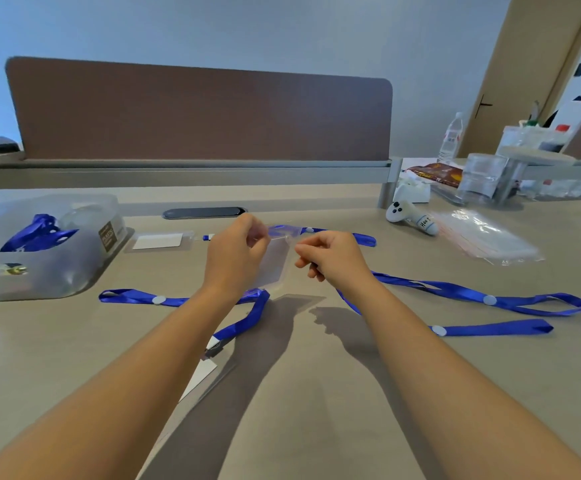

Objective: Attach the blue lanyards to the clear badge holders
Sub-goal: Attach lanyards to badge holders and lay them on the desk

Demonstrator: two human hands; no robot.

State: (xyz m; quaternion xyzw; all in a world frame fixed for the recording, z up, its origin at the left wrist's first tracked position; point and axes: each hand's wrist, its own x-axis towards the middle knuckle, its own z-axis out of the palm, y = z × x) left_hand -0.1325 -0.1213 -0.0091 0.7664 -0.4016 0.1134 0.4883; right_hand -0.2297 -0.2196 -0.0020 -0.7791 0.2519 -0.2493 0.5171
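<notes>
My left hand (235, 254) pinches the top edge of a clear badge holder (275, 265), held up above the desk. My right hand (330, 256) is curled beside its right edge and pinches the end of a blue lanyard (469, 294) that trails off to the right across the desk. A second blue lanyard (136, 296) lies to the left and runs to a badge holder with a white card (202, 374) near my left forearm. Another carded badge holder (159, 241) lies flat at the back, with a blue lanyard (361, 237) behind my hands.
A translucent bin (39, 271) at the left holds more blue lanyards. A pack of clear sleeves (486, 237) and a small white figure (410, 218) lie at the right. A brown partition (199, 116) closes the back; bottles and containers stand far right.
</notes>
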